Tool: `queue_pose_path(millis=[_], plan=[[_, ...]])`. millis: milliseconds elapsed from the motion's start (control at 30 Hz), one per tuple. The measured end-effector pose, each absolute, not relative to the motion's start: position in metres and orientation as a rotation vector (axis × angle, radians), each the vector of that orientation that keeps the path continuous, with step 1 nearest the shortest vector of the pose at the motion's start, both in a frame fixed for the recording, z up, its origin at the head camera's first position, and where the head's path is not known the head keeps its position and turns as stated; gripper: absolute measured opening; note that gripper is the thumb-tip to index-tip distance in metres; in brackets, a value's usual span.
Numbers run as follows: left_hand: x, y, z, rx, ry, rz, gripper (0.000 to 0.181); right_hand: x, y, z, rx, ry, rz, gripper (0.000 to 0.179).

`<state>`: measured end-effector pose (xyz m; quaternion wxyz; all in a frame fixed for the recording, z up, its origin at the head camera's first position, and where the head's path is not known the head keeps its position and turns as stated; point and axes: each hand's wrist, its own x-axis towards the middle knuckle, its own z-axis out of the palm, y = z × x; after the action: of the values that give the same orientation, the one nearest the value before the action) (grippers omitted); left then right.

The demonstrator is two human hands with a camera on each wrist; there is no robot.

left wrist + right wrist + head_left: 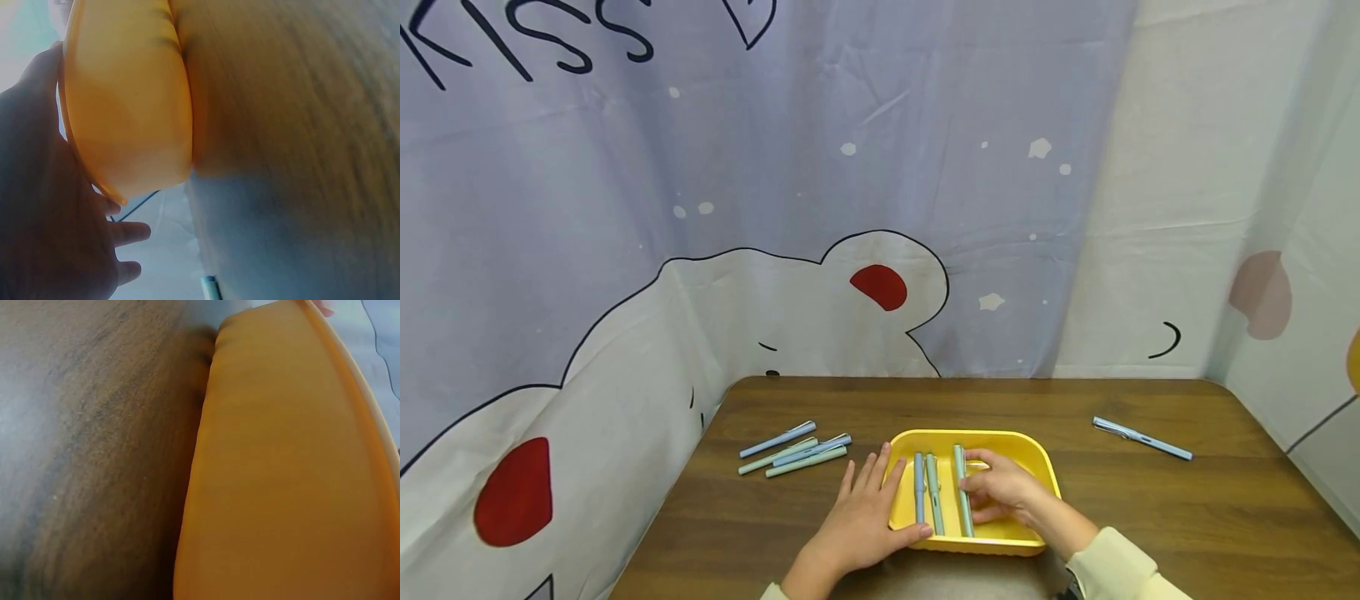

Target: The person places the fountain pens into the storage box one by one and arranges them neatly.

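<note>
A yellow tray [977, 546] sits on the wooden table. My left hand [867, 523] rests on its left rim, fingers straight and spread, the thumb along the near edge. The left wrist view has this hand [56, 206] against the tray's outer wall [131, 100]. Inside the tray, my right hand [1006, 487] pinches a light green pen [966, 504] that lies lengthwise. To its left lie a blue pen [919, 490] and another green pen [934, 497], side by side. In the right wrist view the tray wall [281, 456] fills much of the picture and hides the held pen.
Several blue and green pens lie left of the tray, among them a blue pen [778, 439] and a green pen [805, 462]. A single blue pen [1142, 438] lies at the right of the table [1150, 517]. A printed curtain [775, 167] hangs behind.
</note>
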<state>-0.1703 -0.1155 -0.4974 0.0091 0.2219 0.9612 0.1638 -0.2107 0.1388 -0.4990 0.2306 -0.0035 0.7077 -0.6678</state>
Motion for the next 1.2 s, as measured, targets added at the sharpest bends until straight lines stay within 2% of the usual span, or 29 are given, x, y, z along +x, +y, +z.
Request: queue_pose_path(millis=[467,800,1200], plan=[[-0.171,-0.114,-0.496,0.693,2.991,0.507,0.099,-0.214,0.119,-0.499,0.103,2.208,-1.656,0.053],[-0.172,-0.115,-0.496,0.695,3.0,0.499,0.098,-0.215,0.105,-0.492,0.076,2.377,-1.48,0.049],[-0.172,-0.116,-0.498,0.702,3.003,0.512,0.099,-0.215,0.102,-0.492,0.066,2.426,-1.445,0.052]])
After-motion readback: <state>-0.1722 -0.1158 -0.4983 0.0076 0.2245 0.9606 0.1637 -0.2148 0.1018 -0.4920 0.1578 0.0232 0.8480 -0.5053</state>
